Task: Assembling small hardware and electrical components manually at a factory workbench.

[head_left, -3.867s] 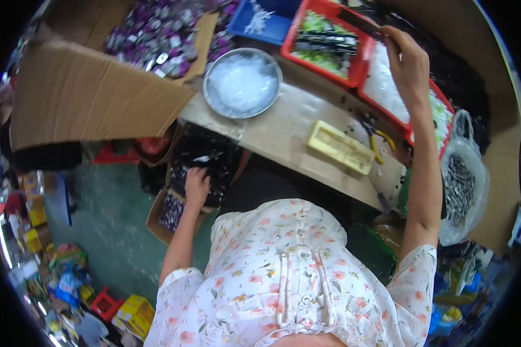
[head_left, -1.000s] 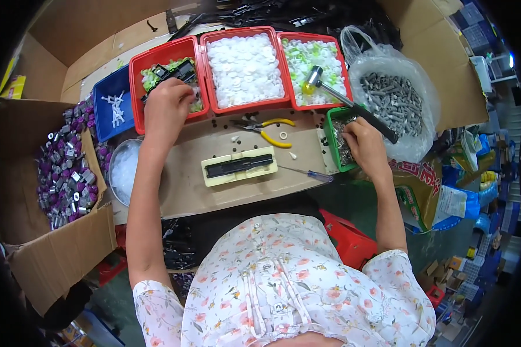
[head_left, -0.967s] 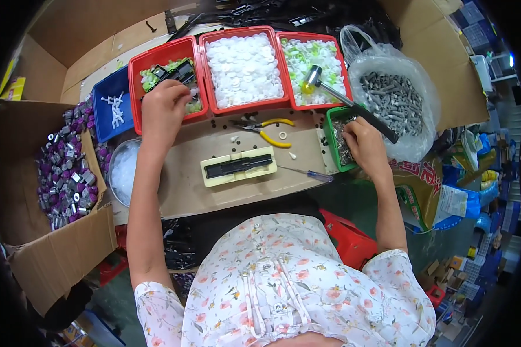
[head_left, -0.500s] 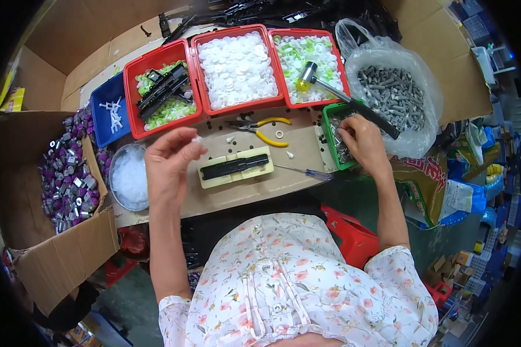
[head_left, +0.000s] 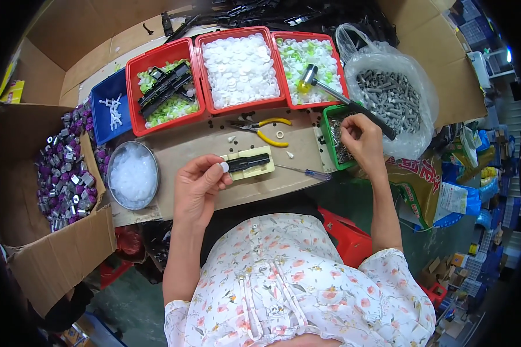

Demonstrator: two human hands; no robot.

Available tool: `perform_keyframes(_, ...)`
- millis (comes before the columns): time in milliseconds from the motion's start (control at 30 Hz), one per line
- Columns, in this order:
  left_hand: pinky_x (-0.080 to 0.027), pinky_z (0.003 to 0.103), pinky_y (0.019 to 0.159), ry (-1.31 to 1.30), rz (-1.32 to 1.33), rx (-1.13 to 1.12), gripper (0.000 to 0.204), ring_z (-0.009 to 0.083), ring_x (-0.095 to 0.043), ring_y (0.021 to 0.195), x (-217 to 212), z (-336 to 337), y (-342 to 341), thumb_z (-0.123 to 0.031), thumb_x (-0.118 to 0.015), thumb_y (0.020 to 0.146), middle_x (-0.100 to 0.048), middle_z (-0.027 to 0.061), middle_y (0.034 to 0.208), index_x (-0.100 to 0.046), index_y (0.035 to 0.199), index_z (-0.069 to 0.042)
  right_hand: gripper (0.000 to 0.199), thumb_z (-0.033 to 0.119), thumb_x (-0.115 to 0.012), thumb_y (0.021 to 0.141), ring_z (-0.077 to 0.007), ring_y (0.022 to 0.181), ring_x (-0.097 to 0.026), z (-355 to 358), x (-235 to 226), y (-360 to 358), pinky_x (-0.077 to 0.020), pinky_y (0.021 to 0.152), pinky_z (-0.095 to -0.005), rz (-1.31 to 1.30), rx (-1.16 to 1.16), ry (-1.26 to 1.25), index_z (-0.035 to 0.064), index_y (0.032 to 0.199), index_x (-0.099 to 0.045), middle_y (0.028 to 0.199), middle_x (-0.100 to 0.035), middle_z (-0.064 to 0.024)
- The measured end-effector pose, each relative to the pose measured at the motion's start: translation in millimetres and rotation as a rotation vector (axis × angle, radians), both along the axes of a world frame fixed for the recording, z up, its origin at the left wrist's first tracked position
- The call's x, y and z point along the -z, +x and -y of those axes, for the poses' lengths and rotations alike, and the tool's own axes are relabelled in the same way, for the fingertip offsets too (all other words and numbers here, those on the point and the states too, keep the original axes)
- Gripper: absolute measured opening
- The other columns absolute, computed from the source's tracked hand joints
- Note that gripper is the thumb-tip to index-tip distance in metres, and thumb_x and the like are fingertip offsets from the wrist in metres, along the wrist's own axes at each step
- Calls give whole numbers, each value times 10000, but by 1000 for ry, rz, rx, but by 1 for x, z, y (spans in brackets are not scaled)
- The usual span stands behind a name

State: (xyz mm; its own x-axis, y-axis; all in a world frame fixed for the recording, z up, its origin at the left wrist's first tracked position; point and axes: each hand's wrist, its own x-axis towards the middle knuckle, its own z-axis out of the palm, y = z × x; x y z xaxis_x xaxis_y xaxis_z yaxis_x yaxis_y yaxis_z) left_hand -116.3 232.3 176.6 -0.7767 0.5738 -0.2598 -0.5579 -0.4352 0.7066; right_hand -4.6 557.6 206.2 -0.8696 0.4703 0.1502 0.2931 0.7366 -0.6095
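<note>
The left hand (head_left: 198, 184) pinches a small white disc (head_left: 224, 166) between thumb and forefinger; this grip is closed on the disc and held just off the left end of the black bar (head_left: 248, 162). The bar lies in a pale yellow holder (head_left: 247, 169) on the table (head_left: 182, 144), its long axis running left to right, so the disc sits in line with the bar's near end, almost touching it. The left hand is far the nearer of the two to bar and holder.

The right hand (head_left: 360, 137) is well off to the right of that grip, fingers curled down into the green tray (head_left: 328, 139) of small metal pins. Whether this grip has closed on a pin cannot be told, since the fingertips are hidden by the hand itself.

Between the two hands a thin screwdriver (head_left: 304, 171) lies on the table. Beyond the holder lie yellow-handled pliers (head_left: 259, 126), and beyond them the red tray (head_left: 239, 69) of white discs. A hammer (head_left: 341, 98) rests across the neighbouring tray. A metal bowl (head_left: 132, 174) stands to the left of the left hand.
</note>
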Motion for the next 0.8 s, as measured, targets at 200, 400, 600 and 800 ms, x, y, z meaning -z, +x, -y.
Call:
perform_keyframes(200,-535,194,626,188,217,27,161,130,-653,705,-3,-19,19,-83,-700,897,-682,73,875,-674,1026,10,84,-40,-604,847,-124,795,-634,49,-17,-2,-498,720,-264,-238,-127,-421,-40,931,-607,901,-638,-84)
perform_keyframes(400,-533,199,623,286,290,71,157,126,-644,704,-1,-32,30,-111,-692,907,-677,70,883,-674,1015,1,83,-50,-615,850,-194,865,-677,120,-22,-24,-531,778,-310,-375,-522,-467,-20,925,-595,999,-672,-139)
perform_keyframes(600,-543,212,627,280,264,63,138,132,-650,704,-4,-24,29,-97,-688,907,-679,69,862,-680,1010,-4,118,-60,-646,819,-229,850,-676,130,-22,-30,-529,768,-318,-412,-583,-428,-11,911,-590,954,-682,-145)
perform_keyframes(800,-549,215,625,250,253,60,126,135,-667,703,-2,-18,29,-80,-689,905,-689,75,853,-681,1008,-7,117,-57,-652,812,-244,839,-670,134,-26,-34,-528,751,-336,-373,-612,-397,-10,903,-598,924,-682,-140)
